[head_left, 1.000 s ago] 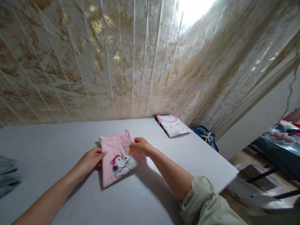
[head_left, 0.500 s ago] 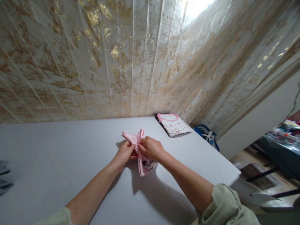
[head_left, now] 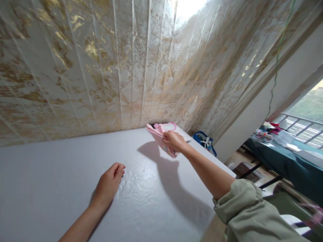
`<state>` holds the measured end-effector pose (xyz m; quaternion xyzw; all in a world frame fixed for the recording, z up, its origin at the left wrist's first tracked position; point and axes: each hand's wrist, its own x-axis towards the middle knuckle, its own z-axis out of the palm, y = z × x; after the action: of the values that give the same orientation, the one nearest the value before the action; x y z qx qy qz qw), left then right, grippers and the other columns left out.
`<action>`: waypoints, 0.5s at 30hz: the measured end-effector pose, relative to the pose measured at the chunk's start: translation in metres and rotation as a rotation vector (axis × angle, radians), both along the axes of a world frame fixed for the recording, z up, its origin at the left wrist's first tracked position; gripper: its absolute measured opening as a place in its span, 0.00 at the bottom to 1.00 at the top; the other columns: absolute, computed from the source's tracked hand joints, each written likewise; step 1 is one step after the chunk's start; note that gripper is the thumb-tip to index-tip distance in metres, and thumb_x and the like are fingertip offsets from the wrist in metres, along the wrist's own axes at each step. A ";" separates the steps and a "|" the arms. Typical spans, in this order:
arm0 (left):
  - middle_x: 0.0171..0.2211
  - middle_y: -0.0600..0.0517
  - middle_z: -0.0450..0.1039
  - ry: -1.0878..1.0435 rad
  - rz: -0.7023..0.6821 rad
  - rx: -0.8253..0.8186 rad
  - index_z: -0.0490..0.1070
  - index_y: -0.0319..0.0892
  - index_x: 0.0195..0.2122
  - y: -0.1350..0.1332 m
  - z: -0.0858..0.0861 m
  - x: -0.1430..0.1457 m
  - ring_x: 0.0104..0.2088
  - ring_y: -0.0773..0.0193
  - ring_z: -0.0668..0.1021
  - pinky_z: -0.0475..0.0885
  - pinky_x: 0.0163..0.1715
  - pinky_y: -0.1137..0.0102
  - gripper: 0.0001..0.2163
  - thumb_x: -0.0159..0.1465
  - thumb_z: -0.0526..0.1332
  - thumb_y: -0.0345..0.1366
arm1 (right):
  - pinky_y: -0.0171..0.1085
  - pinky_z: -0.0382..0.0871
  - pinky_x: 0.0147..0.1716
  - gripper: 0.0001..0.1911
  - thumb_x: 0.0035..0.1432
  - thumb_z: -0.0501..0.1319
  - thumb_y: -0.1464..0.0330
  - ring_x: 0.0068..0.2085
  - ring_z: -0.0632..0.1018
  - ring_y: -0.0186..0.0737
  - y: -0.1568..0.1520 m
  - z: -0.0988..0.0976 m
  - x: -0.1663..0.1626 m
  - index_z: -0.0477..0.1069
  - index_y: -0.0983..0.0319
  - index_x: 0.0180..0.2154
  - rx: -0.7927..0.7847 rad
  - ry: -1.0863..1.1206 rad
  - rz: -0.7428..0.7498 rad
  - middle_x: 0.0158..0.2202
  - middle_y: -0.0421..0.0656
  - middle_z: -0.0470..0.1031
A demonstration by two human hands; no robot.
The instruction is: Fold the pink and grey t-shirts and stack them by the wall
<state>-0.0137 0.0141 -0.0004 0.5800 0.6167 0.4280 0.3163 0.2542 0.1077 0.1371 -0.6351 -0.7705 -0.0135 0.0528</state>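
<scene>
My right hand (head_left: 174,141) pinches a small pink garment (head_left: 157,133) with a dark print near its lower end, holding it above the right part of the white table (head_left: 68,181). Behind the garment, partly covered by it, lies a folded white shirt (head_left: 169,127) with a pink neckline, near the far edge. My left hand (head_left: 109,181) is at the middle of the table with its fingers curled in and nothing visible in them.
A shiny gold-patterned curtain (head_left: 121,67) hangs along the table's far edge. Past the right edge stands a blue-rimmed bag (head_left: 205,143) with a white bow. Farther right is a dark-green-covered table (head_left: 290,164) piled with assorted items, near a window.
My right hand has carried the pink garment right and away from me, over to the folded shirt. My left hand has let go of it and drawn back left. The view has turned right.
</scene>
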 end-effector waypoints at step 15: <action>0.26 0.52 0.77 0.099 0.011 -0.041 0.72 0.46 0.33 0.008 -0.008 -0.004 0.25 0.61 0.76 0.71 0.28 0.70 0.21 0.61 0.50 0.57 | 0.38 0.63 0.45 0.14 0.62 0.55 0.67 0.49 0.75 0.47 0.116 -0.017 0.089 0.75 0.60 0.46 0.097 -0.099 -0.252 0.48 0.52 0.75</action>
<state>-0.0174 0.0216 -0.0086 0.5904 0.6434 0.3879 0.2949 0.3431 0.2236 0.1203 -0.7222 -0.6846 -0.0884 0.0432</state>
